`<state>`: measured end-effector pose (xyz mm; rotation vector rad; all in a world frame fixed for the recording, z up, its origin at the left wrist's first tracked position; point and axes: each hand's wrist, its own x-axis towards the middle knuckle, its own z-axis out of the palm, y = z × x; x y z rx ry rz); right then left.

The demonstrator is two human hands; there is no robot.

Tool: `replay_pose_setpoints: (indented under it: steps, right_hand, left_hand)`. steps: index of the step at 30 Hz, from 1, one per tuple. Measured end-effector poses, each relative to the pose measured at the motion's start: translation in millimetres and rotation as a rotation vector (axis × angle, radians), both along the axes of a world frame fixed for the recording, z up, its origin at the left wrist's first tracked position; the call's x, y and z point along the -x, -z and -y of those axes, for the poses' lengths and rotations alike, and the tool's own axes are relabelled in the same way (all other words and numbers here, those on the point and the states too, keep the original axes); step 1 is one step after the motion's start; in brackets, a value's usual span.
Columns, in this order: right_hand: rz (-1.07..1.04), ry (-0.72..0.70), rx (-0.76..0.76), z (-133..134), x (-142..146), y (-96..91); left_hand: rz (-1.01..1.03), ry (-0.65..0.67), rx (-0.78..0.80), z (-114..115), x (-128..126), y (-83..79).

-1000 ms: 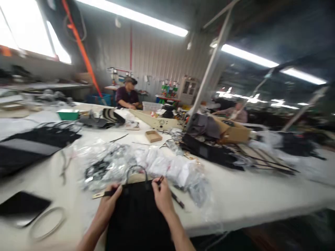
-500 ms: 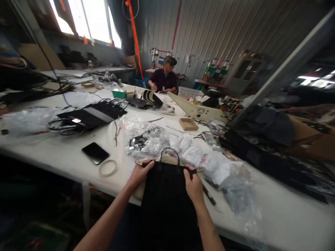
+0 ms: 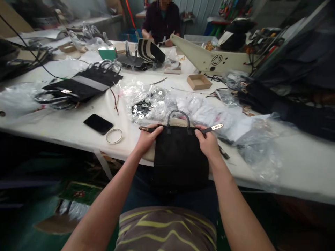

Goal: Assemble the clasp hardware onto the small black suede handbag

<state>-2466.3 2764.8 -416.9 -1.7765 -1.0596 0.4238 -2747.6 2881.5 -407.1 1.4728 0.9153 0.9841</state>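
Between left hand (image 3: 149,138) and right hand (image 3: 208,141): black bag (image 3: 180,153), broad face showing, upper edge over the near side of the table (image 3: 300,167), lower part in front of the table edge. At the left hand: thumb and fingers closed on the upper left corner of the bag, thumb flat on the front face, fingers largely hidden behind. At the right hand: matching closed pinch on the upper right corner, fingers likewise hidden. Outward from the left hand: short black strap (image 3: 150,130) with metal plate (image 3: 143,128). Outward from the right hand: second black strap (image 3: 207,130) with gold-toned plate (image 3: 217,127). Not possible to tell whether gripped along with the bag. Between the thumbs, slightly beyond: arched handle (image 3: 179,111), upright at the bag's upper edge. Left of the left hand: pale ring (image 3: 114,143), just beside black phone (image 3: 98,123). Beyond both hands: clear plastic wrapping (image 3: 195,105), with small metal pieces (image 3: 141,108) on the side nearer the left hand. Just right of the right hand: loose black strip (image 3: 224,152), flat on the table.
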Motion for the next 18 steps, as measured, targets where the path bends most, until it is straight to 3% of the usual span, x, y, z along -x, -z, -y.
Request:
replay_pose_setpoints:
  steps: [7, 18]
  right_hand:
    - [-0.045, 0.055, -0.064, 0, 0, 4.7]
    - [-0.062, 0.071, -0.035, 4, 4, 3.8]
  left_hand:
    - [0.048, 0.034, 0.025, 0, -3, 6.0]
    - [-0.03, 0.011, 0.057, 2, -2, -8.1]
